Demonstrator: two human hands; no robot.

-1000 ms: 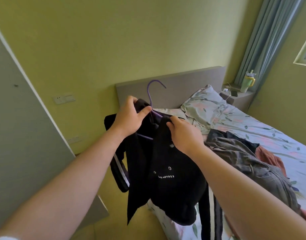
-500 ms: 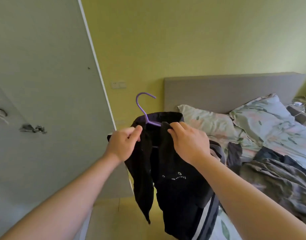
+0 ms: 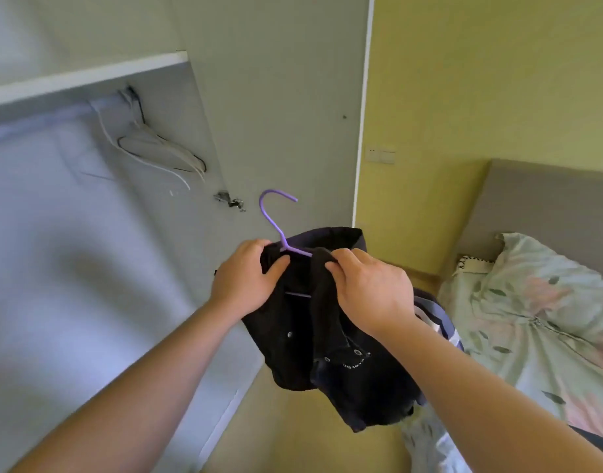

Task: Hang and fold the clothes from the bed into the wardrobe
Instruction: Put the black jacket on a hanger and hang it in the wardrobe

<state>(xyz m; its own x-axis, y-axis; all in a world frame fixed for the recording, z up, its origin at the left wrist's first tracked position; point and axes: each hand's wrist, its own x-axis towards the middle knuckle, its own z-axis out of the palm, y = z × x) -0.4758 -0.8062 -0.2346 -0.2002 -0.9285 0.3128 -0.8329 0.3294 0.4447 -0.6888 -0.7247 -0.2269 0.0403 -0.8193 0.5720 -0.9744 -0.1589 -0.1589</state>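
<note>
You have turned from the bed (image 3: pixel 532 319) to face the open wardrobe (image 3: pixel 276 97). Your left hand (image 3: pixel 249 278) and right hand (image 3: pixel 368 288) both grip the black top (image 3: pixel 327 353) on its purple hanger (image 3: pixel 273 216), in mid-air near the wardrobe. Hooking it beside the spare hangers (image 3: pixel 156 151) looks next.

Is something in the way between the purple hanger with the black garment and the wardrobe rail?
Nothing visible is. The wardrobe stands open, and the space from the purple hanger and black garment up to the rail is free. A few empty hangers already hang at the rail's right end.
</note>
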